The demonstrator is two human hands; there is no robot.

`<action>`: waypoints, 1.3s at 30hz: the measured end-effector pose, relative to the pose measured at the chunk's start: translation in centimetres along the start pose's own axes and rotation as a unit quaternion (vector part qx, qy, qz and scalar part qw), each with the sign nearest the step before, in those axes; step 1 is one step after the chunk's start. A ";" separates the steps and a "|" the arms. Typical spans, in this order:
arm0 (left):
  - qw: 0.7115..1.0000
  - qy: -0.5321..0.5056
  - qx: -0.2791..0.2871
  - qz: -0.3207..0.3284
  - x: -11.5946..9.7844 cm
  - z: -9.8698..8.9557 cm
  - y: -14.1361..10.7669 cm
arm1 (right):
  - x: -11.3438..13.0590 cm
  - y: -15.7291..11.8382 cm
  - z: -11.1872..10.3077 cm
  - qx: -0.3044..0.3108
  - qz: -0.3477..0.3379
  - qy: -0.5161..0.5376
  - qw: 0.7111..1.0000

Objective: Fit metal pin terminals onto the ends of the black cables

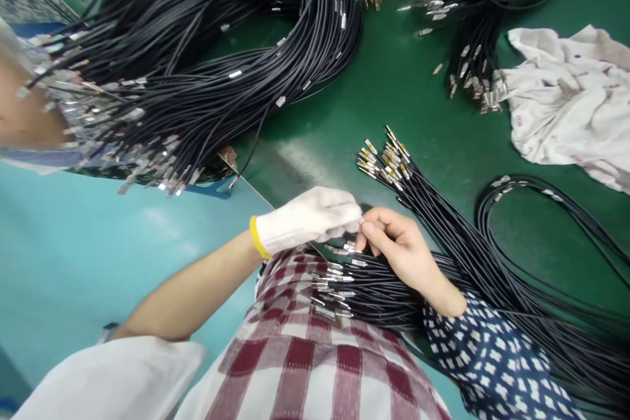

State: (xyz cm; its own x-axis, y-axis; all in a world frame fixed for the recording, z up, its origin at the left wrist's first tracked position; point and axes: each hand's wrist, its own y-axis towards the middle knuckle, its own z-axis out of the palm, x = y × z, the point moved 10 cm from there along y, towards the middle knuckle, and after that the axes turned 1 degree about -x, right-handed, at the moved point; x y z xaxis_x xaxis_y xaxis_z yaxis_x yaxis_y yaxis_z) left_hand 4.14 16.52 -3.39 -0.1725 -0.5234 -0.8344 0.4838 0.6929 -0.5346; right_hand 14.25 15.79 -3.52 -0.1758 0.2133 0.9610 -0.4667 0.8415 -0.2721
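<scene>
My left hand (312, 218), in a white knitted glove with a yellow cuff, has its fingers pressed together at the table's near edge. Its fingertips meet those of my right hand (401, 243), which is bare and pinches with thumb and forefinger. Whatever is between the fingertips is too small and hidden to name. Just below both hands lies a bundle of black cables (384, 292) with silvery metal terminals, their ends pointing left against the checked apron (315, 354). Beyond my right hand, a second cable bundle (443, 210) runs diagonally, its terminals marked with yellow.
A large heap of black cables (315, 59) covers the table's left end, beside another person's arm (29, 98). More cables (485, 26) lie at the back right, near a crumpled white cloth (566, 98). A looped cable bundle (485, 210) rests on the green tabletop (394, 79).
</scene>
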 end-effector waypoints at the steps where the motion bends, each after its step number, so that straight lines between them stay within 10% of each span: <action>1: 1.000 -0.002 0.003 -0.002 0.0 0.1 0.1 | -0.1 0.0 0.0 -0.002 0.004 0.006 1.000; 34: 1.000 -0.011 0.029 0.003 0.1 0.5 0.6 | -0.2 0.1 -0.6 -0.068 -0.009 -0.003 0.998; 39: 0.994 0.061 -0.086 0.026 0.1 -1.5 0.3 | 1.9 -1.2 0.0 -0.072 -0.117 -0.180 0.974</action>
State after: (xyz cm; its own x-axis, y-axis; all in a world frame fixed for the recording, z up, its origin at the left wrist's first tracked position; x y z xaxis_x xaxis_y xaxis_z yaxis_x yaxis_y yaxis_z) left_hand 2.96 17.40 -3.79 -0.2590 -0.4275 -0.8661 0.3434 0.7974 -0.4963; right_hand 14.47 15.17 -1.33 -0.3843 -0.1597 0.9093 -0.4088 0.9125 -0.0125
